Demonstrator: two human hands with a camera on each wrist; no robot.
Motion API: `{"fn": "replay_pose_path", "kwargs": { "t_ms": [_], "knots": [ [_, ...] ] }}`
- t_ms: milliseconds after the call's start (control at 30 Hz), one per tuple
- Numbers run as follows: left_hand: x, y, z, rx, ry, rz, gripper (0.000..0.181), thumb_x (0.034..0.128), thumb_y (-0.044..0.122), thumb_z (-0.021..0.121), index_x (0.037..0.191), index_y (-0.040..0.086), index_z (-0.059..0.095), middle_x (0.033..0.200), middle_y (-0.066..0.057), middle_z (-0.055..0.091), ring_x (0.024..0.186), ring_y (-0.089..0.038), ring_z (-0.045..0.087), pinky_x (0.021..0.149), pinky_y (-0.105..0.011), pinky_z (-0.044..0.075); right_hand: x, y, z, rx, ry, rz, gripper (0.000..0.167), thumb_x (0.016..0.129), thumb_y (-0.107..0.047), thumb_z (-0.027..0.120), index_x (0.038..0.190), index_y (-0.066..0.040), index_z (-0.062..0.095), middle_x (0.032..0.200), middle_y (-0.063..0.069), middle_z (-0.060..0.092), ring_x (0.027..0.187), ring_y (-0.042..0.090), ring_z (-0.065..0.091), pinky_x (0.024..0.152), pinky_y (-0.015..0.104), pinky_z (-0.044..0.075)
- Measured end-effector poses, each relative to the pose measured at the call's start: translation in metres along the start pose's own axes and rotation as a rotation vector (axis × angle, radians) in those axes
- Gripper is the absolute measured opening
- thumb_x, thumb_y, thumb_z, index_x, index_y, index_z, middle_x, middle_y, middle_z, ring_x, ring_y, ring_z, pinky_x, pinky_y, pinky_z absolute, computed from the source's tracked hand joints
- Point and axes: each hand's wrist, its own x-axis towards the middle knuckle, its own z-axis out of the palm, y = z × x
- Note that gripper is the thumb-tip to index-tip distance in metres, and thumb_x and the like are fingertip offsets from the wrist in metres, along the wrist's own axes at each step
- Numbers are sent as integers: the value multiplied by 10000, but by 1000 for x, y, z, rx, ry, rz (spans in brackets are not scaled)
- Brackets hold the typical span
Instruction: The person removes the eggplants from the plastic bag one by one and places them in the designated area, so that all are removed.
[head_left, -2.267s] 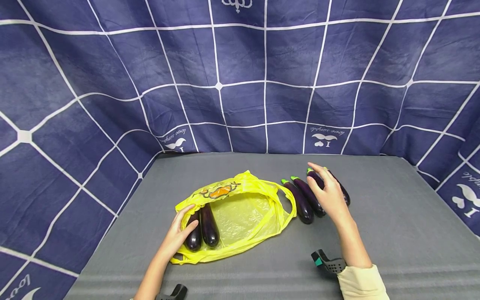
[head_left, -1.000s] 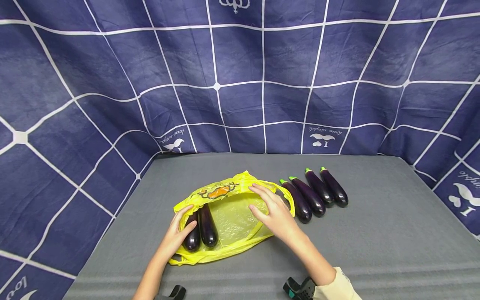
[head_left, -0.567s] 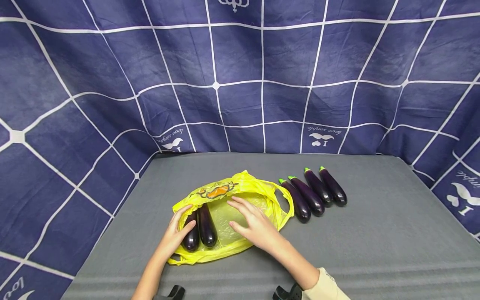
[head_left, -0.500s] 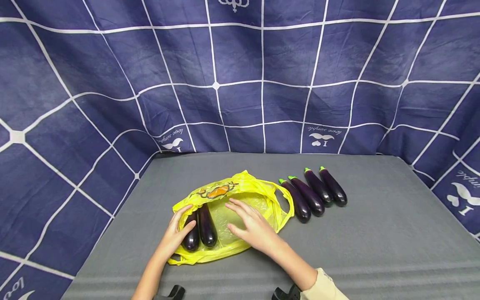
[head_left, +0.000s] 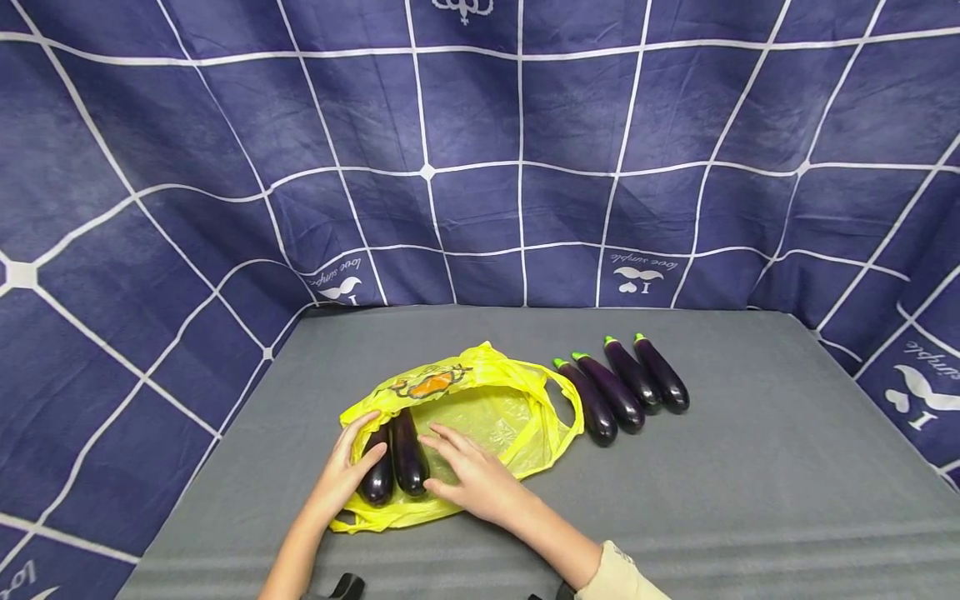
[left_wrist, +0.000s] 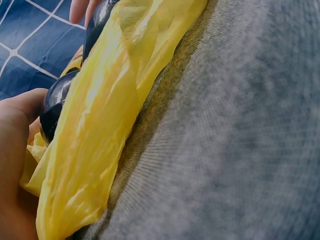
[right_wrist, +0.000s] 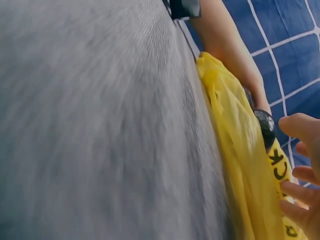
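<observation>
In the head view, a yellow plastic bag (head_left: pixel 491 421) lies on its side, its mouth facing me. Two eggplants lie side by side in its left part: the left eggplant (head_left: pixel 377 487) and the right eggplant (head_left: pixel 408 458). My left hand (head_left: pixel 337 475) rests at the bag's left edge, fingers along the rim and thumb at the left eggplant; the fingers' far side is hidden. In the left wrist view that thumb (left_wrist: pixel 30 102) touches a glossy eggplant end. My right hand (head_left: pixel 480 479) reaches into the bag mouth, fingers spread, just right of the right eggplant and holding nothing.
Several more eggplants (head_left: pixel 618 396) lie in a slanted row right of the bag, green caps away from me. The nearest one touches or almost touches a bag handle (head_left: pixel 573 408). A blue grid-patterned cloth (head_left: pixel 480 208) hangs behind the grey table (head_left: pixel 750 467).
My right hand has come left from the eggplant row, across the bag mouth, to beside the right eggplant in the bag. The left hand, bag and eggplants have stayed in place.
</observation>
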Motion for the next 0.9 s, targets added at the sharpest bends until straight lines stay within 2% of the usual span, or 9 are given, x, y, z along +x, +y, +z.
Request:
{"fn": "replay_pose_path", "kwargs": {
  "t_ms": [267,533,800,900],
  "knots": [
    [1,1,0,-5,-2,-27,515,890,279,567,1353,196,358,1444,-120,273,1364,-340,178,1028,-635,164,10,-6,22,143,-55,35,528,877,-391,559,1365,-283,391,1465,-22,319,1288,239,397,937,443,446],
    [0,3,0,-4,-1,-26,514,886,288,572,1350,200,366,1435,-107,294,1359,-324,195,1036,-625,167,7,-5,31,185,-43,49,404,887,-327,512,1288,-298,483,1460,-58,323,1291,239,397,957,444,432],
    [0,2,0,-1,5,-10,513,889,272,571,1352,178,370,1429,-120,302,1351,-321,207,1040,-612,167,2,-6,31,178,3,24,405,832,-378,617,1183,-206,511,1404,4,397,1237,217,459,950,381,449],
    [0,0,0,3,8,-13,515,889,273,570,1353,176,370,1427,-124,302,1350,-325,208,1039,-611,168,1,-5,30,185,-3,35,408,812,-362,648,1144,-178,496,1385,27,411,1221,216,473,949,351,450]
  ]
}}
